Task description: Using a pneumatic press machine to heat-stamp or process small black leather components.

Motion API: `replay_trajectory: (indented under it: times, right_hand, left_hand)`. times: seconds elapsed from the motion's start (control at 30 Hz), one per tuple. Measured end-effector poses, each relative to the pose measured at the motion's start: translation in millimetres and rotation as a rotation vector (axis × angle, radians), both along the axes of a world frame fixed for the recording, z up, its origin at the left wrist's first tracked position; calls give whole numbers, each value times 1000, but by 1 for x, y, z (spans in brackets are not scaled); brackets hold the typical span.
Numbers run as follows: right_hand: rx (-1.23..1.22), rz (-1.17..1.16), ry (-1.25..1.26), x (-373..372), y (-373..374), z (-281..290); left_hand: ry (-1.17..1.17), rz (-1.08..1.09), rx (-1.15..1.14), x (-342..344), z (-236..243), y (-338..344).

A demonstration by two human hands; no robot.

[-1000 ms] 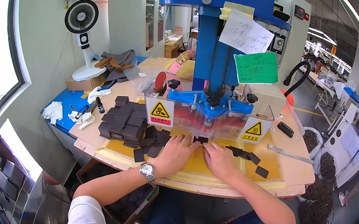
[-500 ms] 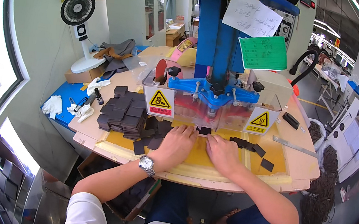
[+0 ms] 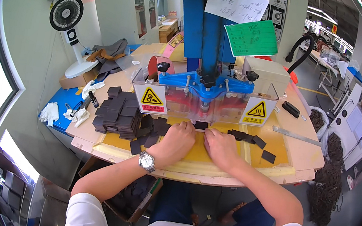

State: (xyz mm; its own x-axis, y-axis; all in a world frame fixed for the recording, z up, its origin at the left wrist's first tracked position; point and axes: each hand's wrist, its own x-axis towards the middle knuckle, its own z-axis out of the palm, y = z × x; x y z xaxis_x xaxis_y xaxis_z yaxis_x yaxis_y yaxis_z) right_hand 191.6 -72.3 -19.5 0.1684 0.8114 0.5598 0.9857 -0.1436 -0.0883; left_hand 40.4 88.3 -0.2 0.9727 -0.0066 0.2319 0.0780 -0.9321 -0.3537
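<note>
Parting slightly since a second ago, baring the small, flat, near-black rectangular piece [image 3: 201, 125] before the clear plastic guard [image 3: 180, 109]; curling fingers of bare left hand [image 3: 177, 142] and right hand [image 3: 221, 148] beside it, not showing whether gripping.

Left hand [image 3: 178, 142], right hand [image 3: 221, 149] flank dark rectangular piece [image 3: 201, 125] before blue press [image 3: 196, 35].

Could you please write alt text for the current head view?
A person's bare hands flank a small dark rectangle at a blue press with a clear guard. A pile of similar pieces sits to the left; a few more lie to the right.
</note>
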Motion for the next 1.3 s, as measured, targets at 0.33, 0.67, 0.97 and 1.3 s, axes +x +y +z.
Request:
replay_trajectory:
  times: [0.33,0.67,0.97,1.3]
  right_hand:
    - [34,643,-11,-104,-125,-52]
    - [-124,-197,795,25,-118,-298]
    - [-627,-4,585,-60,-172,-334]
    - [-1161,129,418,-136,-188,-337]
  left_hand:
    - [-378,-184,-408,-47,12,-32]
    - [-283,-535,-846,-99,-11,-168]
    - [-286,-407,-646,-60,11,-121]
    - [-149,-315,-569,-36,5,-110]
